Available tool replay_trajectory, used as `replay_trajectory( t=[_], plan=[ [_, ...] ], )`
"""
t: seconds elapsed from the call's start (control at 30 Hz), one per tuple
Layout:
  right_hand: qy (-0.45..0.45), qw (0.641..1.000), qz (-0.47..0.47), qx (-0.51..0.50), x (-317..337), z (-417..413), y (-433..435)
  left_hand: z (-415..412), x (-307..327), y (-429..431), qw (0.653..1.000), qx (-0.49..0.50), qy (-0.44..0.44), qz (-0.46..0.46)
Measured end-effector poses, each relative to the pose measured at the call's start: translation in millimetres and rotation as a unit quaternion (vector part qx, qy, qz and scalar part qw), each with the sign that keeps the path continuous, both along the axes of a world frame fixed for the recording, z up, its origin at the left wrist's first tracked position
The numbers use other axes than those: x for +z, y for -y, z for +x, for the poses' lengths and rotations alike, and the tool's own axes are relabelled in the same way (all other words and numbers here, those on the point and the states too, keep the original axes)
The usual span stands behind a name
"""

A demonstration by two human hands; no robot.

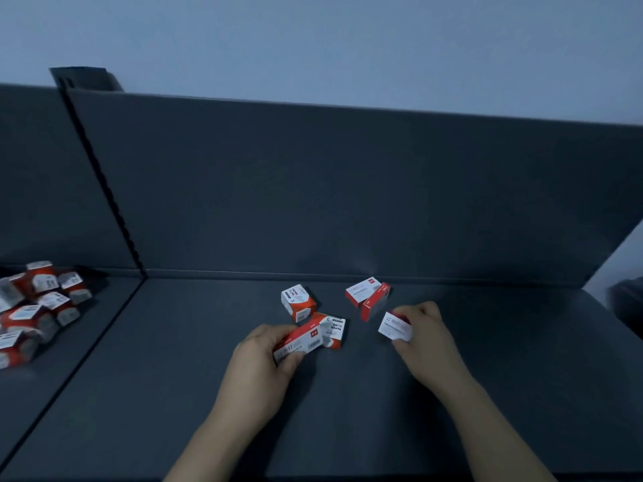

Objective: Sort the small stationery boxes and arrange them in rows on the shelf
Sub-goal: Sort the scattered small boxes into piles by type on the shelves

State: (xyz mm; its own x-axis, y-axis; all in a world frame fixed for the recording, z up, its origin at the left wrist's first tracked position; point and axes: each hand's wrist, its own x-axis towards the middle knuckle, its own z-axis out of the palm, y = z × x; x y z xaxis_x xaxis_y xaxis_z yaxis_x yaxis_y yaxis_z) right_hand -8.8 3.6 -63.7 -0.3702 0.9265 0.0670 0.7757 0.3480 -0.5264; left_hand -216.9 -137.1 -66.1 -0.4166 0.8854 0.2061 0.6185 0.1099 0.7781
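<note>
Left hand (264, 356) pinches a flat box (299, 342); right hand (422, 335) pinches a white box (395, 327). Loose boxes (298, 302) lie at 12 o'clock on the shelf (487, 394), a pile (34, 307) at 9. Sorting is the step; next, likely, line up matching ones.

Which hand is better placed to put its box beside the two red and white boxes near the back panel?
Probably the right hand. Its small box is held just in front of that pair; the left hand grips a long box farther left, by the paper clip box.
</note>
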Motion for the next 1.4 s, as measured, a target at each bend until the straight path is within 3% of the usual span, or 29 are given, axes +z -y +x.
replay_trajectory(
  t=[0.47, 0.9, 1.4],
  plan=[
    [-0.142, 0.964, 0.12, 0.189, 45, -153, 139, -124, 21, 140, 0.995, 0.095, -0.03, 0.014],
    [-0.141, 0.932, 0.071, 0.326, 45, -354, 249, -271, 25, 292, 0.961, 0.261, -0.083, -0.023],
    [-0.135, 0.869, 0.066, 0.471, 40, -581, 269, -455, 15, 338, 0.896, 0.437, -0.071, -0.031]
  ],
)
